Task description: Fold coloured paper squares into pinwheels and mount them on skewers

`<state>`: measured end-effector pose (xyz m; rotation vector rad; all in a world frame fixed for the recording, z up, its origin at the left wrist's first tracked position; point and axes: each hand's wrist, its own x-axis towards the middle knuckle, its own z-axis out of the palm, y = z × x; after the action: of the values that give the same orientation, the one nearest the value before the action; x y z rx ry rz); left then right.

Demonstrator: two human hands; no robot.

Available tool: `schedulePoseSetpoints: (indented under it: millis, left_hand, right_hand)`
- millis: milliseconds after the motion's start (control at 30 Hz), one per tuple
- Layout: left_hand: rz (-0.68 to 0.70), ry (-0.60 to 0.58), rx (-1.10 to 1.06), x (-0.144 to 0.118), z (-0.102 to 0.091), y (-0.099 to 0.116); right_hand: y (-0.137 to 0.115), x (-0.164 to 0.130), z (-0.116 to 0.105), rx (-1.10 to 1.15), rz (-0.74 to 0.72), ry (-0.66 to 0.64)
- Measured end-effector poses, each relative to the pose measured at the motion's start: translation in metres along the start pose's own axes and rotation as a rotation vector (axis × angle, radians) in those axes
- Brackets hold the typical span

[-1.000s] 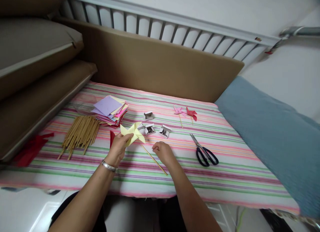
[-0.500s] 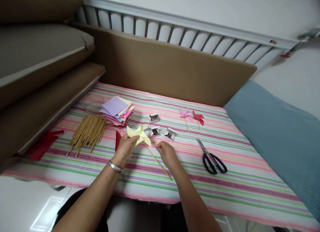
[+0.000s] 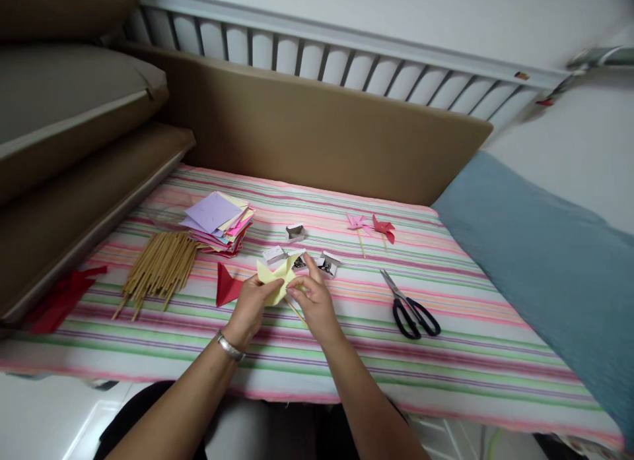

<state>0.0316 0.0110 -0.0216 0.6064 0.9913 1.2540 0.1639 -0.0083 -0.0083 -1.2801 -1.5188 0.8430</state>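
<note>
A pale yellow paper pinwheel (image 3: 266, 274) is gripped by my left hand (image 3: 249, 309), thumb across its front near the middle. My right hand (image 3: 316, 303) touches the pinwheel's centre with thumb and forefinger pinched together; whatever is between those fingertips is too small to make out. From under the pinwheel a thin wooden stick (image 3: 296, 310) slopes down to the right, partly hidden by my right hand. Just behind the hands stand small white boxes, one (image 3: 327, 264) with dark metallic bits in it. A folded red paper (image 3: 226, 286) lies left of the pinwheel.
To the left are a bundle of wooden sticks (image 3: 161, 265), a stack of coloured paper squares (image 3: 212, 212) and red paper pieces (image 3: 64, 298). Scissors (image 3: 407, 306) lie on the right. A pink pinwheel (image 3: 357, 224) and a red pinwheel (image 3: 384, 229) lie farther back. A brown board (image 3: 307, 130) stands behind.
My right hand has moved left and up from beside the pinwheel to its centre. The left hand keeps its hold on the yellow pinwheel. The whole view has shifted slightly.
</note>
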Motion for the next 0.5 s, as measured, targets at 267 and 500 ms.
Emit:
schedulePoseSetpoints:
  millis: [267, 500]
  left_hand:
    - [-0.039, -0.098, 0.006, -0.0056, 0.0019, 0.0027]
    - [-0.062, -0.147, -0.004, -0.0052, 0.0002, 0.0038]
  right_hand:
    - [0.002, 0.0, 0.0004, -0.012, 0.005, 0.018]
    - [0.0046, 0.0011, -0.0001, -0.054, -0.002, 0.015]
